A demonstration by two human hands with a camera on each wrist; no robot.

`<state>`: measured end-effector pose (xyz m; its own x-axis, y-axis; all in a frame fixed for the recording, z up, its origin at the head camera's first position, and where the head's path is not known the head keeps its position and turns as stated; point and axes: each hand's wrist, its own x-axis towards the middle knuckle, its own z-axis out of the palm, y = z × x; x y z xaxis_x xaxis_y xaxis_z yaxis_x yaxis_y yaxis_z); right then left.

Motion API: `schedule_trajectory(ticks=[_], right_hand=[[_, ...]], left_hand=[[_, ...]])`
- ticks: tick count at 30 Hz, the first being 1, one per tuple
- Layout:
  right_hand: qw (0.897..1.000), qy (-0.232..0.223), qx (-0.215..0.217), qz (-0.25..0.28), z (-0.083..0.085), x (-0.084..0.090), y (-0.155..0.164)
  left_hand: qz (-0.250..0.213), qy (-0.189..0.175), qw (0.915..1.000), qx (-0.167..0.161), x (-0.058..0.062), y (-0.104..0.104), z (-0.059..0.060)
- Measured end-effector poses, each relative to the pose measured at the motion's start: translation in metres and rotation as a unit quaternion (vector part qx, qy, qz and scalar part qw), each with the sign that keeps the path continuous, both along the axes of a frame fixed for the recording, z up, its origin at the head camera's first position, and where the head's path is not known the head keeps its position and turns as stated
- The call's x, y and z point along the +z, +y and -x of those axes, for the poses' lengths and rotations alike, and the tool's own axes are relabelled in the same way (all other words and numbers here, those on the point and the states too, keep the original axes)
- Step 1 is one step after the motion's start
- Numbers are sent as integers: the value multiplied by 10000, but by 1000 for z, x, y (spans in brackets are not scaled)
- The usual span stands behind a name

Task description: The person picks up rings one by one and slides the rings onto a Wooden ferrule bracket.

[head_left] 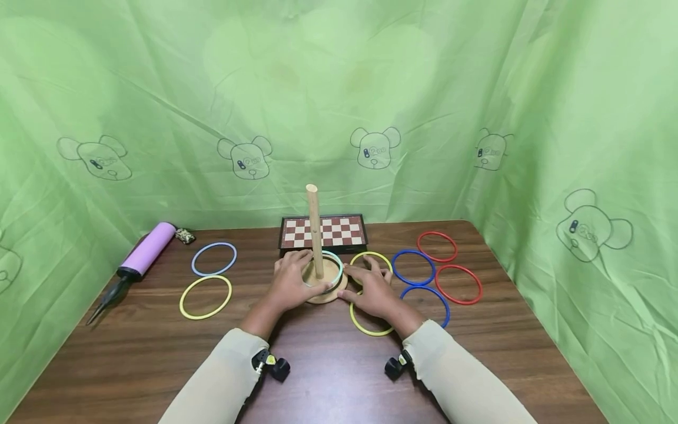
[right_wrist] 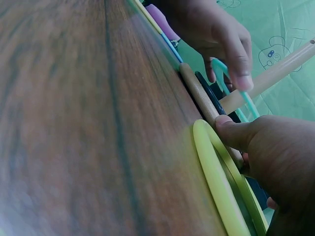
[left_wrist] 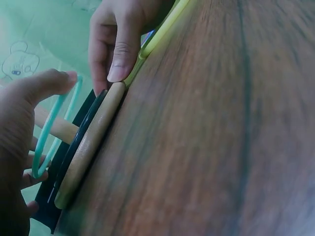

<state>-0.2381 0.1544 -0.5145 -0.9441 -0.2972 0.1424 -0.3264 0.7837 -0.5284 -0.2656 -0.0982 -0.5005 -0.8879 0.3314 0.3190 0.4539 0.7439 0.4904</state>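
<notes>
A wooden peg (head_left: 314, 229) stands on a round wooden base (head_left: 324, 296) at the table's middle. My left hand (head_left: 294, 275) grips a teal ring (head_left: 341, 265) that circles the peg just above the base; in the left wrist view the teal ring (left_wrist: 43, 140) sits between thumb and fingers. My right hand (head_left: 366, 284) lies flat beside the base, over two yellow rings (head_left: 371, 333). Its thumb (right_wrist: 227, 129) presses the base's rim (right_wrist: 199, 93). The right wrist view shows the yellow rings (right_wrist: 216, 187) under the palm.
A chessboard (head_left: 339, 231) lies behind the peg. Two blue rings (head_left: 413, 251) and two red rings (head_left: 436, 232) lie to the right. A pale blue ring (head_left: 193, 262), a yellow ring (head_left: 181, 298) and a pink hand pump (head_left: 145, 252) lie left. Green cloth walls the table.
</notes>
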Motion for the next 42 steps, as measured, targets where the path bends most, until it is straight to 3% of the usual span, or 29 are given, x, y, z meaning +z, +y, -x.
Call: schedule_trajectory(ticks=[14, 29, 38, 42], right_hand=[[9999, -129, -25, -7, -2, 1, 1], [9999, -169, -6, -17, 0, 1, 0], [9998, -158, -48, -83, 0, 1, 0], [9999, -167, -19, -25, -1, 0, -1]], left_hand=[[200, -258, 9995, -42, -10, -1, 3], [244, -418, 9988, -101, -10, -2, 2], [260, -186, 9995, -80, -12, -4, 2], [419, 156, 9990, -94, -12, -10, 1]])
